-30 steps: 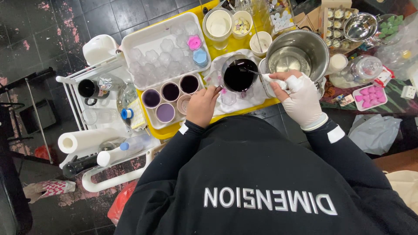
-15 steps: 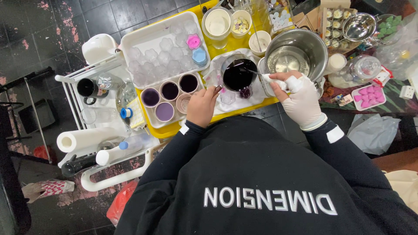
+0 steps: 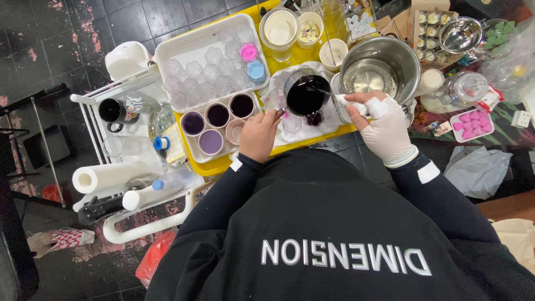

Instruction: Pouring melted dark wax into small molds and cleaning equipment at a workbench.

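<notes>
We look down over a person in a black top, bent over a yellow tray (image 3: 223, 164). The right hand (image 3: 384, 125), in a white glove, is curled shut on a white cloth (image 3: 348, 106) beside a pot (image 3: 306, 95) of dark purple liquid at the tray's middle. The bare left hand (image 3: 261, 134) is loosely curled, fingertips at the pot's near edge; we cannot tell whether it holds anything. Left of it sit small round cups (image 3: 217, 124) — four look filled with purple, one pale and seemingly unfilled. Behind them, a white mould (image 3: 209, 69) holds mostly clear cavities, only a pink and a blue one coloured. By our reading, pouring is partway done. A steel bowl (image 3: 382, 69) stands behind the gloved hand.
</notes>
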